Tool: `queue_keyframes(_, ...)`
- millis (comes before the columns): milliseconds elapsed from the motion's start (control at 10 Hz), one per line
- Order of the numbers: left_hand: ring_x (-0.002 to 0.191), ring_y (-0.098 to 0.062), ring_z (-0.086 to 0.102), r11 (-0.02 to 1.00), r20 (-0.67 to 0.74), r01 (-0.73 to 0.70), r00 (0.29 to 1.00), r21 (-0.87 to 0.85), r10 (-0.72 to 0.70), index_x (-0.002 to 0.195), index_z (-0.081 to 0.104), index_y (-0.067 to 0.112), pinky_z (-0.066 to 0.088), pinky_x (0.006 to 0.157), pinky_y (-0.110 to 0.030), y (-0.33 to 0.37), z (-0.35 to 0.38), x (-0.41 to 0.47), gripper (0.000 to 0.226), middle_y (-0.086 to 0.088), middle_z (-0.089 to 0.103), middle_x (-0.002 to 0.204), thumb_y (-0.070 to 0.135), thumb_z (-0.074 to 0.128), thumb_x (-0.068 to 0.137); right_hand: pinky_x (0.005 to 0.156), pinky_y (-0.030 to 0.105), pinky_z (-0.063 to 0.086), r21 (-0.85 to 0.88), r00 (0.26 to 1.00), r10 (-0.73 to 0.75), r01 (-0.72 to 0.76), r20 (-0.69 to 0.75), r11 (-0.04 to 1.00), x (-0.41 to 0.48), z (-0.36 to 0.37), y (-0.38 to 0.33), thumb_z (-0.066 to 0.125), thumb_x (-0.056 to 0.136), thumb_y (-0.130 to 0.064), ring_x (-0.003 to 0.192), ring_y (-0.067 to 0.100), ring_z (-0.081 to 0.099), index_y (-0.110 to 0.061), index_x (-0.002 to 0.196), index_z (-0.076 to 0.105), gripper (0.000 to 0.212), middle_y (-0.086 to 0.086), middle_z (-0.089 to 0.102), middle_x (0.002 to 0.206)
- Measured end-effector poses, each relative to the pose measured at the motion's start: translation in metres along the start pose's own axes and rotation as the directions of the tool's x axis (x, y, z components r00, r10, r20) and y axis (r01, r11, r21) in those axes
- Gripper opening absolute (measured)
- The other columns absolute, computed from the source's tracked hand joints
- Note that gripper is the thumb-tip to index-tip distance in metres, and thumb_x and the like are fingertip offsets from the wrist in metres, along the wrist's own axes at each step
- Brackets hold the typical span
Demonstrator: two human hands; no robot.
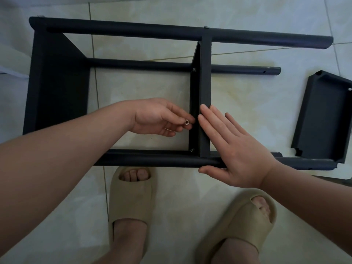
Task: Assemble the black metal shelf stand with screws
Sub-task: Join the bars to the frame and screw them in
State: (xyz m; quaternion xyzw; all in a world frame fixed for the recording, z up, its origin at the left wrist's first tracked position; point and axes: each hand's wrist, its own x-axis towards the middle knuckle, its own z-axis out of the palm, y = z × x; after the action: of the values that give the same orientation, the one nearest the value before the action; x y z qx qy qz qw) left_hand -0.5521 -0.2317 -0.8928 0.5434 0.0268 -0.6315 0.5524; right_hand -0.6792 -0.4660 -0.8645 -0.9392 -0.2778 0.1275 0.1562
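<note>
**A:** Where does everything sit?

**B:** The black shelf stand (57, 82) lies on its side on the floor. The left hand (158, 117) has its grip pinched on a small metal fastener (186, 122) just beside the middle shelf (205, 73). The right hand (232, 147) is spread flat against that shelf and the near pole (152, 161).

**A:** How to do this well?

**B:** Brace the shelf, square the fastener to its hole, and start it by finger.

**A:** Anything hidden?

**B:** The hole itself is hidden by the fingers — and I cannot tell whether the fastener is a screw or a nut.
</note>
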Motion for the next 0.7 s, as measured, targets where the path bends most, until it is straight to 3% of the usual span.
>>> queue_keyframes(200, 0.070, -0.006, 0.063, 0.997, -0.037, 0.053, 0.998, 0.060, -0.051, 0.095, 0.070, 0.015, 0.054, 0.067, -0.020, 0.000, 0.001, 0.005, 0.016, 0.001, 0.072, 0.084, 0.025, 0.070, 0.082, 0.123, 0.057, 0.023, 0.000, 1.000, 0.006, -0.006, 0.004, 1.000, 0.000, -0.001, -0.001, 0.044, 0.095, -0.069, 0.158, 0.028, 0.002, -0.004, 0.161, 0.013, 0.098, 0.012, 0.004, 0.170)
queue_keyframes(300, 0.068, -0.006, 0.063, 0.995, -0.073, 0.062, 0.996, 0.083, -0.056, 0.092, 0.069, 0.016, 0.053, 0.067, -0.021, -0.001, 0.003, 0.009, 0.003, 0.001, 0.072, 0.082, 0.017, 0.066, 0.092, 0.123, 0.056, 0.023, -0.005, 1.000, 0.011, -0.011, 0.010, 1.000, 0.000, -0.002, -0.001, 0.044, 0.095, -0.069, 0.158, 0.028, 0.001, -0.004, 0.161, 0.013, 0.098, 0.012, 0.003, 0.170)
queue_keyframes(400, 0.070, -0.008, 0.065, 0.991, -0.100, 0.085, 0.992, 0.104, -0.075, 0.090, 0.070, 0.016, 0.053, 0.073, -0.024, 0.001, 0.005, 0.012, 0.010, -0.002, 0.075, 0.088, 0.009, 0.063, 0.093, 0.123, 0.056, 0.023, -0.007, 1.000, 0.012, -0.012, 0.013, 1.000, 0.000, -0.002, -0.001, 0.044, 0.095, -0.069, 0.158, 0.028, 0.001, -0.004, 0.161, 0.013, 0.098, 0.012, 0.003, 0.170)
queue_keyframes(700, 0.068, -0.008, 0.065, 0.979, -0.048, 0.133, 0.991, 0.157, -0.127, 0.086, 0.071, 0.016, 0.051, 0.073, -0.024, 0.003, 0.020, 0.018, 0.012, -0.004, 0.076, 0.088, 0.010, 0.064, 0.094, 0.122, 0.057, 0.024, -0.004, 1.000, 0.006, -0.006, -0.009, 1.000, 0.000, 0.001, 0.000, 0.046, 0.094, -0.068, 0.158, 0.028, 0.003, -0.004, 0.161, 0.013, 0.098, 0.011, 0.004, 0.171)
